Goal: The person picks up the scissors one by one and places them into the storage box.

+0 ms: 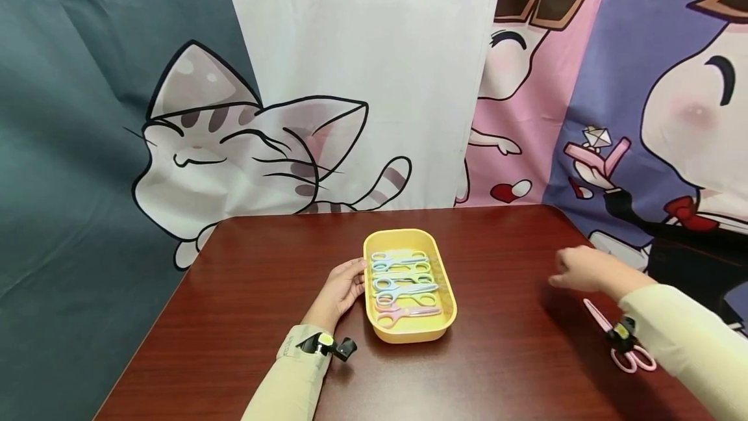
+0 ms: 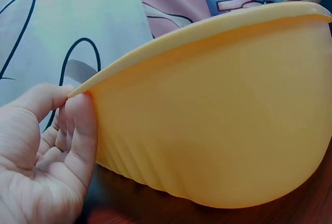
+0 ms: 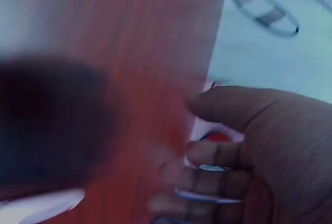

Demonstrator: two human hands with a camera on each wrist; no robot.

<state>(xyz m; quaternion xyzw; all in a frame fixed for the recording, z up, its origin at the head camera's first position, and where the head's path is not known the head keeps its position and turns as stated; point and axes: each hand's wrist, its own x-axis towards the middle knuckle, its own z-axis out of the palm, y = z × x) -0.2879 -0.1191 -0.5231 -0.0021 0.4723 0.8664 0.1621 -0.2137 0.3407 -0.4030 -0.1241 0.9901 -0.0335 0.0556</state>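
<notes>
At the left side of the yellow basket (image 1: 447,310), my left hand (image 1: 343,286) pinches the rim between thumb and fingers; the left wrist view shows this hold close up. Several pairs of scissors lie stacked inside, among them blue scissors (image 1: 403,290) and pink scissors (image 1: 411,312) nearest me. My right hand (image 1: 584,269) is over the right part of the table, its fingers loosely bent with nothing in them. Beneath that wrist, another pair of pink scissors (image 1: 597,315) lies on the table, partly hidden by the wrist camera.
The dark red-brown wooden table (image 1: 497,369) carries all of this. A cartoon-printed cloth (image 1: 374,83) hangs behind its far edge. A wrist camera (image 1: 339,346) sticks out from the left sleeve. The right wrist view is blurred.
</notes>
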